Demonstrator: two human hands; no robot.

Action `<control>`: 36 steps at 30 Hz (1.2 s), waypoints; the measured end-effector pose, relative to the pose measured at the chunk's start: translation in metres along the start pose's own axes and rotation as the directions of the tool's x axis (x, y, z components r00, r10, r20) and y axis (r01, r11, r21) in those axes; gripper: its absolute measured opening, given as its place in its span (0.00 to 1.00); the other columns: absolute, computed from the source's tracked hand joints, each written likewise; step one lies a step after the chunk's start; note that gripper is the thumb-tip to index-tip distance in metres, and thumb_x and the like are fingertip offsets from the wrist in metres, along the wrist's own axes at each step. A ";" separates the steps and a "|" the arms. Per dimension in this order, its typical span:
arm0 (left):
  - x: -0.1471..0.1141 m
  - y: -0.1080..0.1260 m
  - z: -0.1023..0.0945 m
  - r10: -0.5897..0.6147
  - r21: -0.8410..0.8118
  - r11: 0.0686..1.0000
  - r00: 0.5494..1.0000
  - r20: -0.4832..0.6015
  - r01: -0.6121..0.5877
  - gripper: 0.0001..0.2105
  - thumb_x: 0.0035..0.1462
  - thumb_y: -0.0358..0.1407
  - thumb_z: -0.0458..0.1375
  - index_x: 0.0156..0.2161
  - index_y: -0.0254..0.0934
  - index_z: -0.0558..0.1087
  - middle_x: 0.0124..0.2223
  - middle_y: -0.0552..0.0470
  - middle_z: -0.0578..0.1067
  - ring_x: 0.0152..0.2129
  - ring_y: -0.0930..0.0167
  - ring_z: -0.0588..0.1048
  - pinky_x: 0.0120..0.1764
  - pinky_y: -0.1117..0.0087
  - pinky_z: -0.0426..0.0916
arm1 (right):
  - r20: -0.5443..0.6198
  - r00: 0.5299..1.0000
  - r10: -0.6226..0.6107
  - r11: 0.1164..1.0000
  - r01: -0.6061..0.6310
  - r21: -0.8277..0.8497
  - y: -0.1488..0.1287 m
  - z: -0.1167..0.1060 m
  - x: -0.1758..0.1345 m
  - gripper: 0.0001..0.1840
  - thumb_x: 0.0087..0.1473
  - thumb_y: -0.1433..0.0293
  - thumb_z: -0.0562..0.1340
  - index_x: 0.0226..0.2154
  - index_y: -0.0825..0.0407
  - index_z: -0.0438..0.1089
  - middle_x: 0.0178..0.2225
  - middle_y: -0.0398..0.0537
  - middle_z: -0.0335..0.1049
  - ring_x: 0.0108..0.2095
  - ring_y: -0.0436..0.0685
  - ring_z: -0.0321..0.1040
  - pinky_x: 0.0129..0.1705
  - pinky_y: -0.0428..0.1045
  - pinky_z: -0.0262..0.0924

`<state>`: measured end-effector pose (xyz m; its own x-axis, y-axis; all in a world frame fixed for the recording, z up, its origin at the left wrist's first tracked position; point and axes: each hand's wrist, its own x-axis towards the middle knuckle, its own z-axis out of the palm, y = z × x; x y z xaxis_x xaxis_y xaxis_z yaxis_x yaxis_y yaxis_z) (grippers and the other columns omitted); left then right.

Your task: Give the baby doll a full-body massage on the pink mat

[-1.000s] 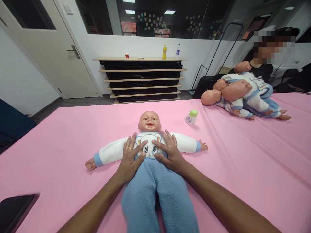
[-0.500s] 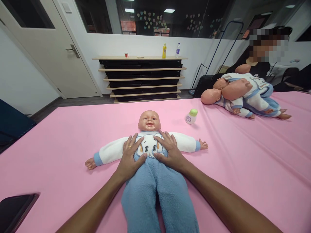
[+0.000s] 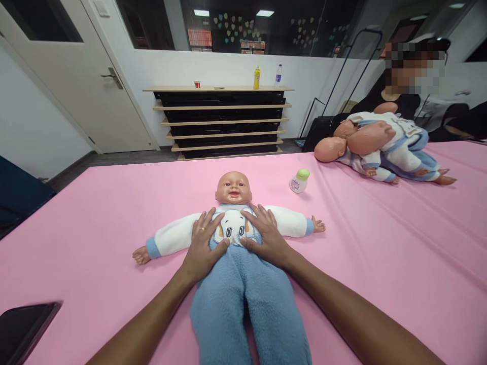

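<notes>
on my remote feed, the doll (image 3: pixel 240 268) lay face up on the pink sheet (image 3: pixel 365 248), arms stretched out. i had my left hand (image 3: pixel 203 244) and right hand (image 3: pixel 268 237) on the 2 sides of its chest, fingers fanned wide, resting without grasping. a green-capped bottle (image 3: pixel 299 182) sat near its head.

Pink-covered tabletop (image 3: pixel 399 243), a few creases on R side. Ctr: 1 doll (image 3: pixel 236 266), flat on its back, arms out L & R, head twd far edge. Nr its head, to R: sm. white bottle (image 3: pixel 298 185) w/ green cap. Far R: pile of dolls (image 3: pixel 399 143), overlapping. Near L: dark phone (image 3: pixel 25 327), partly out of view. Low shelf (image 3: pixel 236 89) past far edge, top board, L to R: sm. red cup (image 3: pixel 197 84), flat item (image 3: pixel 219 87) (too sm. to ID), yellow bottle (image 3: pixel 256 78), clear bottle (image 3: pixel 278 77) w/ purple label.
</notes>
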<state>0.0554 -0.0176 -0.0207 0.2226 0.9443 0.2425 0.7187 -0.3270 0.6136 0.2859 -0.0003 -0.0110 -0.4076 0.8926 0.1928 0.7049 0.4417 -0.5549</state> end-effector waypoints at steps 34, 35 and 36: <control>0.000 -0.006 0.001 -0.026 -0.084 0.996 0.999 0.022 0.028 0.31 0.62 0.50 0.49 0.68 0.46 0.50 0.71 0.51 0.45 0.68 0.62 0.38 0.66 0.47 0.33 | 0.044 0.999 -0.009 0.999 0.007 0.035 0.007 0.001 0.001 0.48 0.54 0.45 0.59 0.68 0.47 0.43 0.70 0.52 0.35 0.70 0.65 0.25 0.67 0.67 0.22; 0.000 -0.006 0.001 -0.025 -0.085 0.996 1.000 0.018 0.027 0.32 0.61 0.51 0.51 0.68 0.46 0.50 0.71 0.51 0.45 0.68 0.61 0.39 0.66 0.47 0.34 | 0.050 0.999 -0.001 0.999 -0.002 0.054 0.007 0.001 0.002 0.47 0.55 0.45 0.58 0.68 0.47 0.44 0.70 0.51 0.35 0.70 0.66 0.25 0.67 0.67 0.22; 0.001 -0.004 0.001 -0.036 -0.094 0.995 0.999 0.014 0.037 0.33 0.61 0.51 0.51 0.68 0.46 0.51 0.71 0.51 0.45 0.68 0.61 0.39 0.66 0.47 0.34 | 0.054 0.998 0.015 0.997 -0.019 0.077 0.006 0.001 0.003 0.46 0.55 0.45 0.58 0.68 0.46 0.45 0.70 0.51 0.36 0.70 0.66 0.26 0.67 0.67 0.22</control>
<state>0.0528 -0.0157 -0.0235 0.2061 0.9558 0.2094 0.6611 -0.2938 0.6904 0.2884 0.0047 -0.0142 -0.4278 0.8929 0.1403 0.6659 0.4163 -0.6192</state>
